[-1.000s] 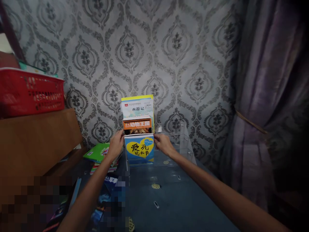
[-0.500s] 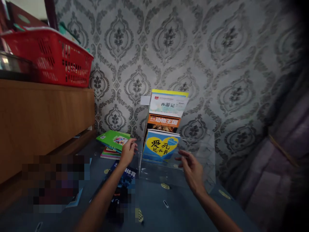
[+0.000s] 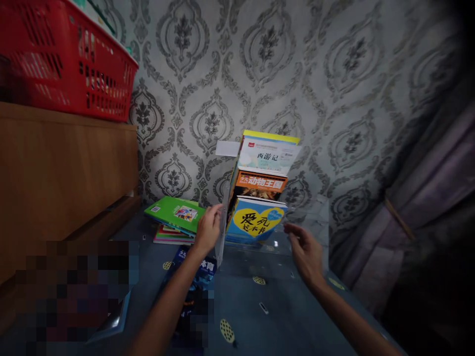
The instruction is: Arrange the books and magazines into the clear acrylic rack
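Observation:
A clear plastic rack stands against the wall, holding books in stepped rows. Its front book is blue with a yellow heart; behind it are an orange-and-black book and a pale book with a yellow top edge. My left hand lies against the outside of the rack's left panel, fingers reaching toward its edge. At the right of the blue book is my right hand, fingers loosely bent and apart, holding nothing. Whether it touches the clear plastic I cannot tell.
Left of the rack lies a stack of books topped by a green one. A dark blue book lies under my left forearm. A red basket sits on a wooden cabinet. A curtain hangs at right.
My left hand has moved right and up to the rack's left panel. The books sit farther right in view and look slightly turned. My right hand has shifted a little right; the camera has moved too.

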The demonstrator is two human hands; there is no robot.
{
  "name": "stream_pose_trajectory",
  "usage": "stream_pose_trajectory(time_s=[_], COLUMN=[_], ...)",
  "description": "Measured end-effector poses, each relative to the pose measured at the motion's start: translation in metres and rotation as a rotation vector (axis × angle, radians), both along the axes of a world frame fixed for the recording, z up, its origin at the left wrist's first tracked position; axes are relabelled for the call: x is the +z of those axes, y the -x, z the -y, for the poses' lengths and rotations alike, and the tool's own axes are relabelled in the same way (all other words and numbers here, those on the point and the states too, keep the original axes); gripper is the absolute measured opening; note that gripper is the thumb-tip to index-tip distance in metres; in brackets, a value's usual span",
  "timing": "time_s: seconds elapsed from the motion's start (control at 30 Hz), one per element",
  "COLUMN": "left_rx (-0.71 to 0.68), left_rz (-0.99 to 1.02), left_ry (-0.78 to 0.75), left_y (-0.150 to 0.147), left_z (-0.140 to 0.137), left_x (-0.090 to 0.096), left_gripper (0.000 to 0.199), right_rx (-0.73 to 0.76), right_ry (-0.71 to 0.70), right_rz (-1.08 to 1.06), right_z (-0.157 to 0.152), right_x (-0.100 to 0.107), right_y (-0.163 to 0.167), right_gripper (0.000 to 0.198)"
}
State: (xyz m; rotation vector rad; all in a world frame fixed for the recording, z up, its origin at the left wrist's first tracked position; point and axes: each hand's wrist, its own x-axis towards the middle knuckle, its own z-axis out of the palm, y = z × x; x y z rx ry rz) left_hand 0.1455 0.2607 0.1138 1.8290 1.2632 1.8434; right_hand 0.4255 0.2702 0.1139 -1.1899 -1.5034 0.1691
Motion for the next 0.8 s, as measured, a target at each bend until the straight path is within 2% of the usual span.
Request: stream_pose_trajectory(time_s=[0.07, 0.13, 0.27, 0.37, 0.5, 0.63, 0.7, 0.8], left_rx=[0.018, 0.023, 0.001, 0.011, 0.033, 0.018, 0.033, 0.042], left_rz=[-0.056, -0.088, -0.133, -0.14, -0.125, -0.148, -0.157, -0.163], left_ry=[-0.03, -0.043, -0.056, -0.023, 0.021, 0.016, -0.001, -0.018], left_y=[-0.002, -0.005, -0.009, -0.01, -0.008, -0.008, -0.009, -0.012], left_z=[0.001, 0.0, -0.003, -0.002, 0.004, 0.01, 0.013, 0.016], left_x=[0.006, 0.011, 0.016, 0.014, 0.009, 0.005, 0.007, 0.014], left_gripper=[0.042, 0.044, 0.046, 0.042, 0.037, 0.033, 0.032, 0.034], right_rx=[-0.053, -0.046, 0.051, 0.083, 0.025, 0.114, 0.159, 0.196], right_ry=[-0.074, -0.106, -0.061, -0.089, -0.096, -0.039, -0.02, -0.044], right_rz=[0.085, 0.137, 0.142, 0.127, 0.106, -0.016, -0.085, -0.12], right_z=[-0.007, -0.017, -0.036, -0.037, -0.016, 0.003, 0.005, 0.004], right_x=[0.016, 0.028, 0.036, 0.027, 0.002, -0.019, -0.022, -0.015], right_y=[-0.003, -0.003, -0.003, -0.002, 0.008, 0.028, 0.035, 0.04], right_gripper=[0.033, 0.036, 0.039, 0.035, 0.038, 0.042, 0.045, 0.047])
